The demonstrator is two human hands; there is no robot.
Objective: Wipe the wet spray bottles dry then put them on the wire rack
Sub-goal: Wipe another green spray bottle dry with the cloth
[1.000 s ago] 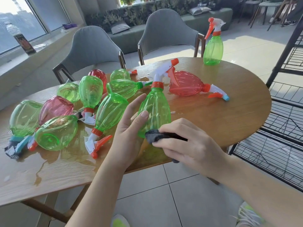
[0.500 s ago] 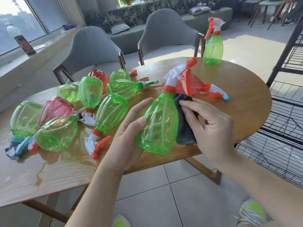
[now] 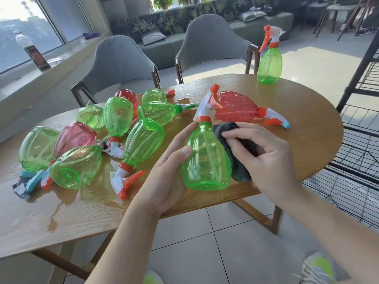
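Wiping is under way on one green spray bottle (image 3: 206, 158), held upright above the near edge of the table (image 3: 307, 144): the left hand (image 3: 164, 181) cups its side with thumb and fingers curled round it, while the right hand (image 3: 260, 156) presses a dark cloth (image 3: 235, 160) against the other side, fingers bent over the cloth. Most of the job looks left, judging by the heap of bottles (image 3: 123, 132) lying on the wet tabletop; one green bottle (image 3: 269, 64) stands apart at the far edge. No bottle shows on the wire rack (image 3: 359, 152) at right. No readable label or writing appears on any bottle.
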